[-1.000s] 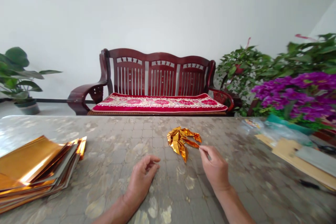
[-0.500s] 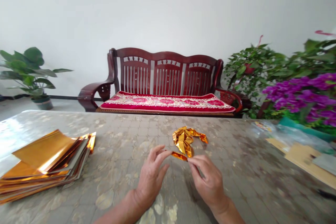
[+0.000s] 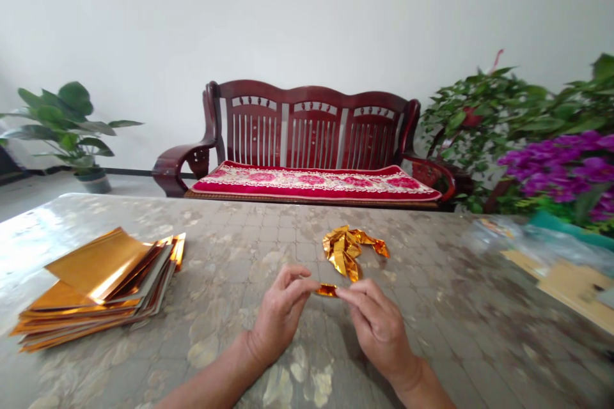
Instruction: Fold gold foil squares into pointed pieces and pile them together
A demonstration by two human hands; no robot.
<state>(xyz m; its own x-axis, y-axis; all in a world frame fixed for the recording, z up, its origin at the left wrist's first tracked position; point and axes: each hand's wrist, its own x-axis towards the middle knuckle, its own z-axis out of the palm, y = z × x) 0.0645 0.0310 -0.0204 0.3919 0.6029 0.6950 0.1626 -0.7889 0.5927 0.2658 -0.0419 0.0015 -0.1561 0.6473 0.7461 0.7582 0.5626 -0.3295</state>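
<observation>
A narrow folded strip of shiny gold foil paper [image 3: 327, 291] spans the gap between my two hands, above the table. My left hand [image 3: 284, 308] pinches its left end with the fingertips. At the other end, my right hand [image 3: 378, 326] grips the strip between thumb and fingers. Just beyond the fingers lies a crumpled, folded gold foil piece [image 3: 346, 249] on the table, one arm of it curving to the right. To the left rests a loose stack of gold foil sheets [image 3: 96, 268], some showing dull grey undersides.
The patterned table [image 3: 230, 358] spreads beneath my hands. On its right side lie clear plastic wrapping [image 3: 551, 246] and tan cardboard [image 3: 566, 287], near purple flowers [image 3: 566, 166]. Behind the table stands a dark red wooden bench [image 3: 311, 121], with a potted plant [image 3: 71, 121] at left.
Both hands have drawn slightly closer together, and less of the strip shows between them. The strip has turned nearly level. The whole view has shifted a little, moving the scene rightward.
</observation>
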